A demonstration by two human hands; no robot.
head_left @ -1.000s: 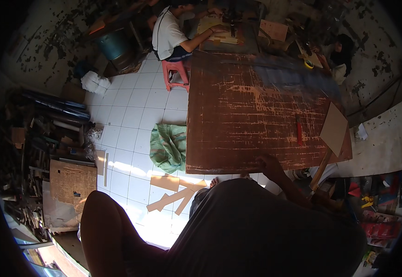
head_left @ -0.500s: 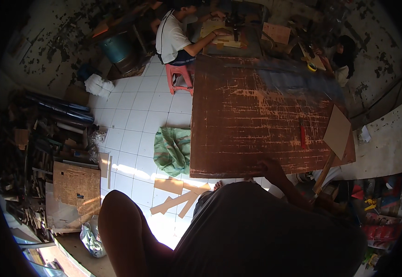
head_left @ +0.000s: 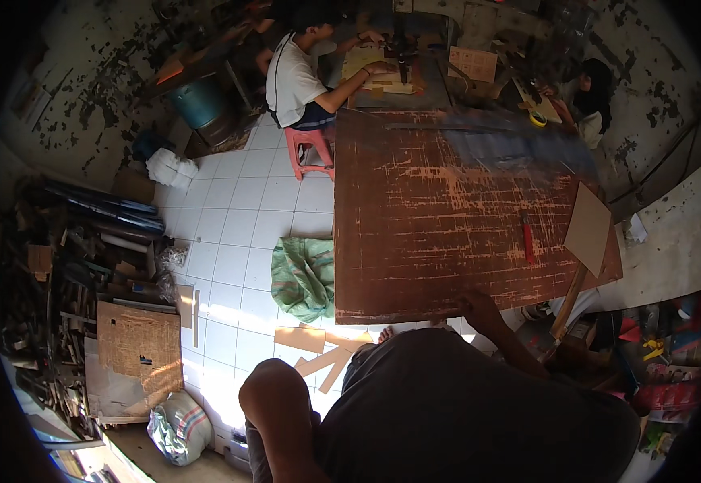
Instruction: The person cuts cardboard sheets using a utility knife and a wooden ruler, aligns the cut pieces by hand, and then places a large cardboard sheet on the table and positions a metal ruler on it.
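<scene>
My right hand (head_left: 474, 307) rests at the near edge of a worn brown tabletop (head_left: 415, 274), its fingers loosely spread and holding nothing that I can see. The hand is dark, so its fingers show only in part. My left elbow (head_left: 274, 378) is bent at the lower edge, and the left hand is out of sight. On the tabletop, beyond my right hand, lies a slim red-handled tool (head_left: 528, 243). To its right is a stiff brown board piece (head_left: 589, 229), with a wooden strip (head_left: 569, 303) slanting down from it past the table edge.
A person (head_left: 298, 80) sits on a red stool (head_left: 311, 151) at a machine; another person (head_left: 596, 97) is at far right. Dark plastic sheeting (head_left: 519, 145) and a yellow tape roll (head_left: 537, 118) lie at the far side. A green sack (head_left: 303, 278) and board offcuts (head_left: 299, 339) lie on the floor.
The view has shifted, so the table and floor things sit slightly lower. My left elbow has moved right and down in the picture. My right hand stays at the table edge.
</scene>
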